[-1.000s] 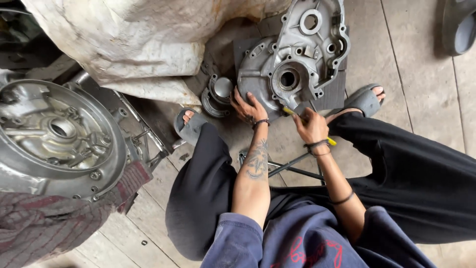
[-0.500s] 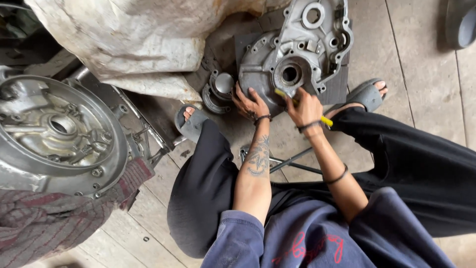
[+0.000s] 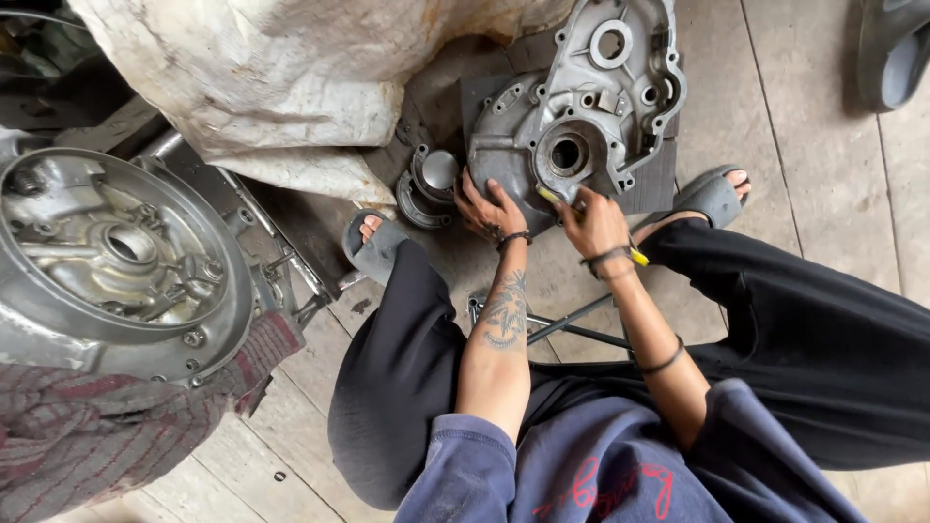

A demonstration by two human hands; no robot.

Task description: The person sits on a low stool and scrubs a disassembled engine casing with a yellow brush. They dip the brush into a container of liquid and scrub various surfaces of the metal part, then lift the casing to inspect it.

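Right hand [image 3: 594,224] fingers closed around a yellow-handled tool [image 3: 636,256] set against the lower edge of a grey metal engine cover [image 3: 572,107], left hand [image 3: 489,210] fingers spread flat on that edge, cover lying on a dark mat [image 3: 657,179] on the concrete floor [image 3: 775,126], round metal parts [image 3: 426,184] just left, large engine casing [image 3: 116,261] well apart at left.

Grey cast alu engine cover [image 3: 581,116] lies flat on a dark mat [image 3: 659,179], inner side up w/ round bore near its lower edge. My yellow-handled tool [image 3: 637,257] angles across that lower edge, tip by the bore.
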